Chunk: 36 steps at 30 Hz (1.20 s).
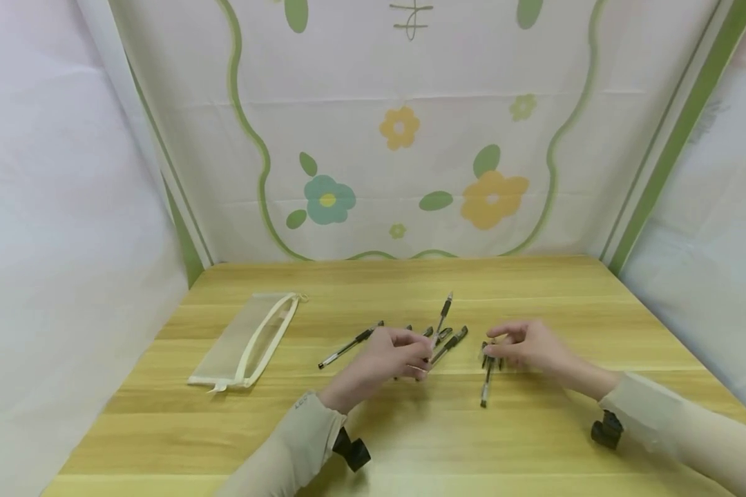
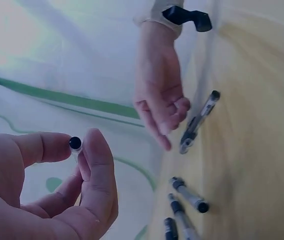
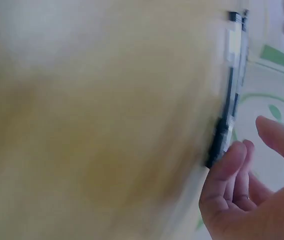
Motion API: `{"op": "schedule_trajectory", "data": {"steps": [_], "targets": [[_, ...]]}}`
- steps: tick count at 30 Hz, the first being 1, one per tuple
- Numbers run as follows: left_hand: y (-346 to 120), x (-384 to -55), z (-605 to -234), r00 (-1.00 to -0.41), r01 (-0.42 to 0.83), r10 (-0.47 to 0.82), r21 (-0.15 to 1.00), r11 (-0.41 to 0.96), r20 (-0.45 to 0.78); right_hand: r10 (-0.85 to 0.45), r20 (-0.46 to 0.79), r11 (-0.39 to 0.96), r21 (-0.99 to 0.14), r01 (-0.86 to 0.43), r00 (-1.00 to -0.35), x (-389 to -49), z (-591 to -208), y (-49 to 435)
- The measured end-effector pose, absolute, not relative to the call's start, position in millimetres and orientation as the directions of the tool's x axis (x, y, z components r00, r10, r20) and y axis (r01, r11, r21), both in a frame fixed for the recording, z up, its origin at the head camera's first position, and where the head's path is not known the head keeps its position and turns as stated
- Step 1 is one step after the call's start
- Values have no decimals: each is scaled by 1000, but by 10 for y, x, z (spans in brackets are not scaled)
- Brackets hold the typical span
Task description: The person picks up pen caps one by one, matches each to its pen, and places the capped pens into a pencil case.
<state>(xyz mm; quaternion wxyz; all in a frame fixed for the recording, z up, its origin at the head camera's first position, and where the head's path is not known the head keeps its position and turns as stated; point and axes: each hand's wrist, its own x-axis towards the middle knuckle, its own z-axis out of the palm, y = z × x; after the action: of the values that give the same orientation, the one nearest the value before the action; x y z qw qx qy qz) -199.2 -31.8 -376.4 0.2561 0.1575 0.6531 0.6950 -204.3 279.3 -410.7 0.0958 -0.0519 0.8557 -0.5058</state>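
Observation:
My left hand point(image 1: 393, 359) pinches a gel pen point(image 1: 443, 314) between thumb and fingers. The pen stands tilted up, its tip and black grip above the hand; its black end point(image 2: 75, 143) faces the left wrist camera. Behind and under this hand lie several black-and-clear pens, partly hidden, one of them a pen point(image 1: 454, 341) with a black cap. My right hand point(image 1: 531, 348) hovers over a small group of pens on the right, including a pen point(image 1: 486, 386) pointing toward me. In the right wrist view its thumb and fingers point(image 3: 232, 162) stand apart with nothing between them.
A beige mesh zip pouch point(image 1: 233, 338) lies on the left of the wooden table point(image 1: 447, 449), its zip gaping. A single pen point(image 1: 348, 345) rests between pouch and left hand. White floral cloth point(image 1: 360, 131) hangs at the back, with plain cloth on both sides.

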Motion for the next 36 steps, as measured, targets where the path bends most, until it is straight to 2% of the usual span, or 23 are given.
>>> {"op": "schedule_trajectory", "data": {"steps": [5,13,24,27,32,36], "targets": [[-404,-2013,-3651,-811,-131,580,990,-52,-76,-143,-102,558,-830,5,-985,-2055,-4165,2715],[-445,-2019,-3594,-782,-124,618,992,-32,-78,-124,-76,675,-737,-29,-989,-2088,-4188,2632],[-450,-2011,-3593,-765,-135,637,991,-20,-91,-127,-29,641,-765,-60,-991,-2122,-4211,2627],[-454,-2012,-3587,-768,-129,634,991,-20,-87,-113,-3,572,-818,-63,-994,-2132,-4163,2671],[-451,-2011,-3565,-775,-127,627,992,-29,-80,-113,3,314,-949,-39,-994,-2158,-4012,2731],[-444,-1999,-3557,-776,-130,626,991,-37,-78,-118,-21,169,-986,1,-993,-2134,-3883,2737]]}}
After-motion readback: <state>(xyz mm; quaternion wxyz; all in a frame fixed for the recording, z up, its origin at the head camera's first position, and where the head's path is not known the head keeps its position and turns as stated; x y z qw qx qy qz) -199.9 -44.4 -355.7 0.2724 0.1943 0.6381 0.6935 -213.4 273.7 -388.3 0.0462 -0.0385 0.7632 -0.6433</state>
